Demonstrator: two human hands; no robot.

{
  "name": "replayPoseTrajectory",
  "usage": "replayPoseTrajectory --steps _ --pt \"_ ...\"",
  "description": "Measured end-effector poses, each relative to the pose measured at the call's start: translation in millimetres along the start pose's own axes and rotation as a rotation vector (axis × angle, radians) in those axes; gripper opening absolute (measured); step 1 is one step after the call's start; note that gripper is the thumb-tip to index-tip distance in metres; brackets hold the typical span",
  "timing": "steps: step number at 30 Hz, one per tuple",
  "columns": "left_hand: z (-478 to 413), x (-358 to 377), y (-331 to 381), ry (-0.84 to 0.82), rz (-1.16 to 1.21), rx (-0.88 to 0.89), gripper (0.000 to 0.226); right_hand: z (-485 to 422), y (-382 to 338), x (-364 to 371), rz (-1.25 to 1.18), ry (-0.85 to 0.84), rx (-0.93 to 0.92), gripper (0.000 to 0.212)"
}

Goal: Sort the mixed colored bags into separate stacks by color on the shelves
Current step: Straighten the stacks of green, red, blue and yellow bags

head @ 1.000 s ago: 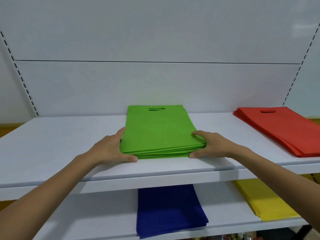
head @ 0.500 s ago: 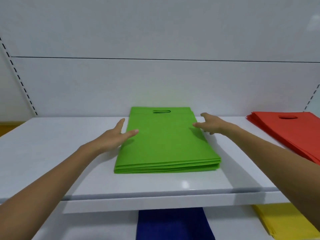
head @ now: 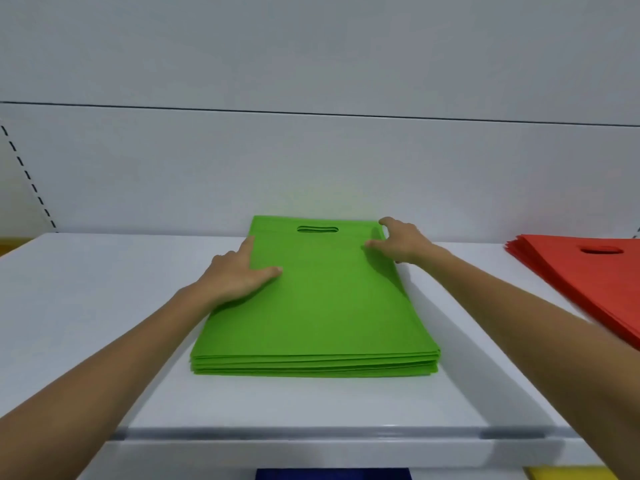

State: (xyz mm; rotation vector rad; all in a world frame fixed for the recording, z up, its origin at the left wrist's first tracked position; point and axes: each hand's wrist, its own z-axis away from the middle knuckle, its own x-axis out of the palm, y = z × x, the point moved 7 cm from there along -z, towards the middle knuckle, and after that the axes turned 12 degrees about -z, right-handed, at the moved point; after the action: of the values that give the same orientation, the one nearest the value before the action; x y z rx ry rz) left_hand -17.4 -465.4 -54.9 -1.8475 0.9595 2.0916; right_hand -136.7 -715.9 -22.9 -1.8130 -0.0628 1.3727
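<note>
A green stack of bags (head: 311, 306) lies flat in the middle of the white shelf (head: 86, 306), its cut-out handle slot (head: 317, 230) at the 12 o'clock end, close to the back panel (head: 311, 168). The layers sit fairly square, and their edges show at the 6 o'clock side.

The left hand (head: 235, 275) rests on the stack's 10 o'clock edge. Its fingers (head: 246, 247) are straight and point along that edge, and the thumb is spread flat on the top bag; it grips nothing. The right hand (head: 401, 242) is at the 1 o'clock corner, its fingers loosely bent against the far edge and the thumb laid on top, relaxed rather than clasped round the bags.

A red stack of bags (head: 588, 282) lies at 3 o'clock on the same shelf, well apart from the green one. Below the shelf front, a blue strip (head: 332, 474) shows at 6 o'clock and a yellow strip (head: 561, 474) at 5 o'clock.
</note>
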Motion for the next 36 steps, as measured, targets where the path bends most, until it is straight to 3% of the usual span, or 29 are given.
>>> replayPoseTrajectory --steps 2,5,7,13,19,21,25,31,36 --pt "-1 2 0 0.014 -0.032 -0.023 0.095 -4 -3 0 0.092 0.104 -0.027 0.056" --pt "-2 3 -1 0.07 -0.125 -0.037 0.083 -6 6 4 0.176 0.172 0.009 0.05" --pt "-1 5 1 0.07 -0.186 -0.038 0.075 -9 10 9 0.197 0.152 0.004 0.05" --pt "30 -14 -1 -0.019 -0.015 -0.001 0.068 -2 16 -6 -0.003 0.04 -0.004 0.058" --pt "106 -26 -20 -0.076 -0.114 0.059 0.099 67 10 -3 -0.09 -0.164 0.053 0.067" --pt "133 -26 -19 -0.053 -0.194 0.14 0.102 100 5 1 -0.033 -0.251 0.037 0.074" --pt "155 -23 -16 0.059 -0.294 0.213 0.089 151 -4 3 0.105 -0.382 0.006 0.085" --pt "141 -25 -21 0.212 -0.338 0.182 0.076 171 -2 15 0.243 -0.291 -0.041 0.09" --pt "136 -21 -19 0.111 -0.265 0.218 0.082 180 0 10 0.166 -0.273 -0.007 0.091"
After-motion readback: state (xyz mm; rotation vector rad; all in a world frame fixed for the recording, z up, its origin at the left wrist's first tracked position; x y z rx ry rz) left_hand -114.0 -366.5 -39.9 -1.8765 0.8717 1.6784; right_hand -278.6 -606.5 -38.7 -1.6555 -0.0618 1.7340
